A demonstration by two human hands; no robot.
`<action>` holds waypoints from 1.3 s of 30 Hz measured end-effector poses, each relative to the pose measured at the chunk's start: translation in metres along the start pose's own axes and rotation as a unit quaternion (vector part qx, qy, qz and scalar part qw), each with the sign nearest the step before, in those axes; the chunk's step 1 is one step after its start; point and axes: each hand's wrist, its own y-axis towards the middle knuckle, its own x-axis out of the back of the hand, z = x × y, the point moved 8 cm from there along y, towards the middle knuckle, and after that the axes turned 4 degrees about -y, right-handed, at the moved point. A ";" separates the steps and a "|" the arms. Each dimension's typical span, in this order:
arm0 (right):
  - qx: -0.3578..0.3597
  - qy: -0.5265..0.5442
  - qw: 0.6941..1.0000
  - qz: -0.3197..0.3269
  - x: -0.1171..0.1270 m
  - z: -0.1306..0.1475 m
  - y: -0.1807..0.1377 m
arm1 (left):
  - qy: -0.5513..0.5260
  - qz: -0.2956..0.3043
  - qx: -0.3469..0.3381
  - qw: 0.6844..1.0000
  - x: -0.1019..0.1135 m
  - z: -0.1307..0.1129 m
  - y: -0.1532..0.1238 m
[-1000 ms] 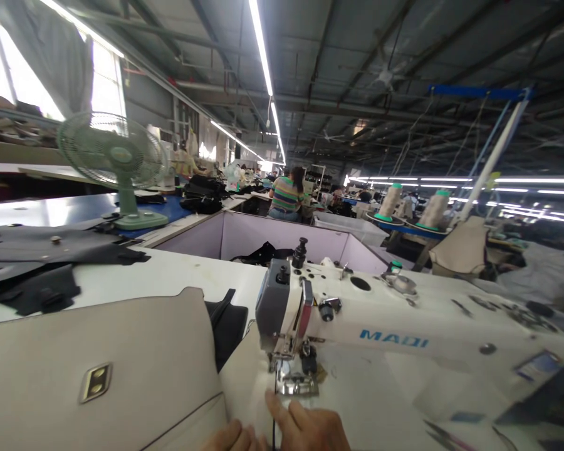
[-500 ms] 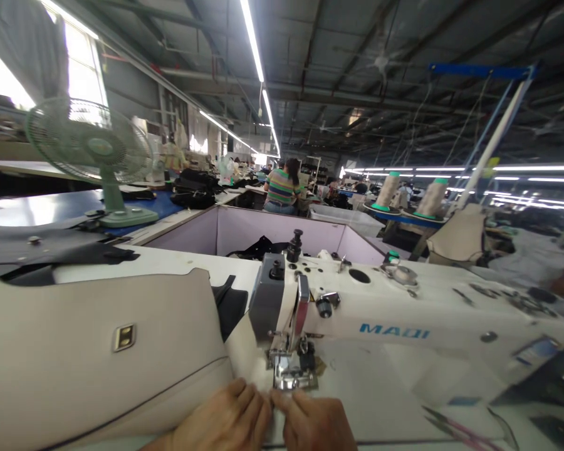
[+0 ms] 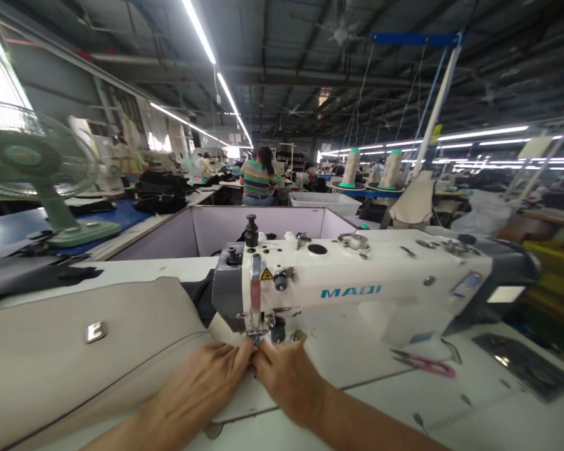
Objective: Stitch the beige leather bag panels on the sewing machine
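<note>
A white sewing machine [image 3: 357, 282] stands across the table, its needle head [image 3: 256, 313] at the left end. Beige material [image 3: 75, 351] with a small metal plate [image 3: 96, 331] lies to the left and runs under the presser foot. My left hand [image 3: 202, 388] rests on this material, fingers together, tips at the foot. My right hand [image 3: 286, 376] meets it from the right, fingertips pinched at the same spot. What the fingertips hold is hidden.
Pink-handled snips [image 3: 427, 364] lie on the table right of the machine. A green fan [image 3: 32, 169] stands at the far left. Dark fabric pieces [image 3: 37, 275] lie behind the beige material. A person in a striped shirt [image 3: 257, 178] sits far ahead. Two thread cones [image 3: 371, 169] stand behind.
The view swung right and down. Both hands moved up to the presser foot and came together there; the fan slid toward the left edge.
</note>
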 end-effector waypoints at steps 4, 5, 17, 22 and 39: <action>0.062 0.002 0.998 -0.002 0.000 0.009 -0.001 | -0.071 -0.015 -0.010 0.997 0.008 0.003 -0.004; 0.067 0.003 0.998 -0.002 0.001 0.010 -0.001 | -0.081 -0.039 -0.012 0.996 0.013 0.003 -0.009; 0.047 0.002 0.999 0.010 -0.003 0.011 -0.004 | 0.025 -0.173 -0.100 0.980 0.019 -0.004 -0.051; 0.012 0.001 1.000 -0.028 0.012 0.019 -0.014 | -0.018 -0.123 -0.073 0.990 0.016 -0.007 -0.039; -0.103 0.031 0.983 -0.148 0.000 -0.004 -0.017 | -0.095 -0.125 -0.082 0.984 0.009 0.006 -0.018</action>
